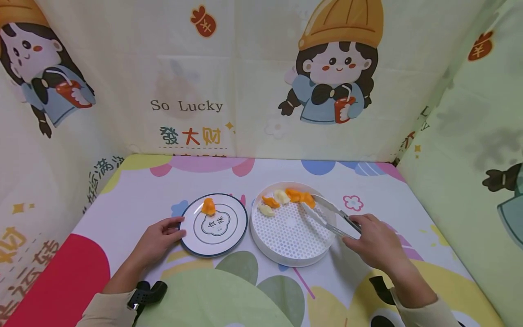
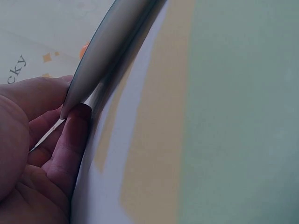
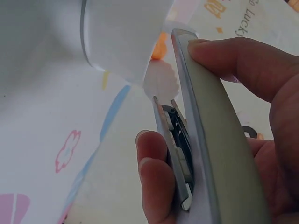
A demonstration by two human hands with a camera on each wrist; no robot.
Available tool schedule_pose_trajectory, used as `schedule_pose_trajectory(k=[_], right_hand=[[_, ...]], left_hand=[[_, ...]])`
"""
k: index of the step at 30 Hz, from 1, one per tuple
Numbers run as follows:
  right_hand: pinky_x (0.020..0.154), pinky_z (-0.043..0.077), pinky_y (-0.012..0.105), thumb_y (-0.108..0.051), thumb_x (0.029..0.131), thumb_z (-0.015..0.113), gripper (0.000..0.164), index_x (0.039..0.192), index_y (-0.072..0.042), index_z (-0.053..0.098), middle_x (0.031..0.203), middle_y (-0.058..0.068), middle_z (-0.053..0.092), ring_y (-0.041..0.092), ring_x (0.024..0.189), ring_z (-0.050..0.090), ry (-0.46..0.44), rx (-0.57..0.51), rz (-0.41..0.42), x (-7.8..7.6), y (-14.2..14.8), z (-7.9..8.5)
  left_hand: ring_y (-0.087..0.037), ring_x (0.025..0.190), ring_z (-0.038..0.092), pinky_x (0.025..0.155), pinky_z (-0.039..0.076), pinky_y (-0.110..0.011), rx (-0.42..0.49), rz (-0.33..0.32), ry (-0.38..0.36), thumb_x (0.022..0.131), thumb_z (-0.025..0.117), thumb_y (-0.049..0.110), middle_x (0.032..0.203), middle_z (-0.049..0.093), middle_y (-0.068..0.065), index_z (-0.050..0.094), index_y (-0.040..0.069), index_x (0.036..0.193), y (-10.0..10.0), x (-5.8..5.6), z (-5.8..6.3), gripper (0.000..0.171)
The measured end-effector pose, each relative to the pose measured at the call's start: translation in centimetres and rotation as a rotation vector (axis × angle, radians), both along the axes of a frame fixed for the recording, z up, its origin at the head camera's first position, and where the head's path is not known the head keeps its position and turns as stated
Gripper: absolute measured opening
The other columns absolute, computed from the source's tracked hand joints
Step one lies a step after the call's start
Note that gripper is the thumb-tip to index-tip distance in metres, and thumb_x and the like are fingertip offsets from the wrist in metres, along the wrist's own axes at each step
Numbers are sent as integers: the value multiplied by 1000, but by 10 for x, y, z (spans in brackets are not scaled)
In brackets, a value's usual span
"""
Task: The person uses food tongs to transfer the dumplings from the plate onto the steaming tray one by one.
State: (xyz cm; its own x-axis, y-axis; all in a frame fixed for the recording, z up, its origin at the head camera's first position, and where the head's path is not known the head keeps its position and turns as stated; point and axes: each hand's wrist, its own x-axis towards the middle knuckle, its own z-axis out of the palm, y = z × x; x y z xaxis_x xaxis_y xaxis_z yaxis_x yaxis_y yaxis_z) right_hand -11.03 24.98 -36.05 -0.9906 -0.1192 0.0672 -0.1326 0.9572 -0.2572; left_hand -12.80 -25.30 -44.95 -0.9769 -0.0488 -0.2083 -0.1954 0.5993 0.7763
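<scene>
My left hand [image 1: 160, 240] pinches the left rim of a white plate [image 1: 233, 236] with a dark edge line. In the left wrist view the thumb lies over the rim [image 2: 77, 88] and fingers are under it. An orange dumpling-shaped piece [image 1: 208, 207] sits on the plate. My right hand [image 1: 377, 240] grips metal tongs [image 1: 333, 227]. Their arms stand apart, tips at an orange piece [image 1: 308, 200] inside a round white steamer tray [image 1: 294, 261] with a perforated base. More orange pieces [image 1: 270, 202] and cream pieces [image 1: 281, 196] lie along the tray's far left side.
Plate and tray stand side by side on a colourfully printed tablecloth [image 1: 135, 200]. A printed cloth wall [image 1: 253, 91] rises behind the table, with more cloth at the left and right sides.
</scene>
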Motion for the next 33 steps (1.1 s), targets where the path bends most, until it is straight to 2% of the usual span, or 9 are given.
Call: schedule_pose_trajectory(k=[7,18,26,33], right_hand=[[69,52,53,-27,83,76,54,122,8,63,113,28,61,39,89,60,-6,9,10,-1,-4,1],[72,54,54,-26,85,73,54,125,8,62,119,31,59,42,96,60,-46,33,-4,-5,-9,3],[73,52,56,-21,86,70,44,120,7,65,115,29,61,42,94,60,4,47,6,-3,-7,3],[74,52,56,-21,87,71,43,120,6,65,115,28,61,40,93,59,-16,46,-6,-4,-6,5]], left_hand=[[-39,120,53,104,43,-55,-1,-2,6,96,67,36,136,54,-26,49,3,145,0,0,-1,61],[-38,119,54,103,44,-54,-10,-10,9,96,67,37,134,56,-25,50,3,145,0,-1,-1,62],[-39,119,54,103,44,-54,-12,-9,18,96,67,36,136,55,-26,50,2,144,-1,-1,-3,61],[-39,119,54,103,44,-54,-15,-7,20,96,67,36,135,55,-26,50,3,144,-1,-1,-3,61]])
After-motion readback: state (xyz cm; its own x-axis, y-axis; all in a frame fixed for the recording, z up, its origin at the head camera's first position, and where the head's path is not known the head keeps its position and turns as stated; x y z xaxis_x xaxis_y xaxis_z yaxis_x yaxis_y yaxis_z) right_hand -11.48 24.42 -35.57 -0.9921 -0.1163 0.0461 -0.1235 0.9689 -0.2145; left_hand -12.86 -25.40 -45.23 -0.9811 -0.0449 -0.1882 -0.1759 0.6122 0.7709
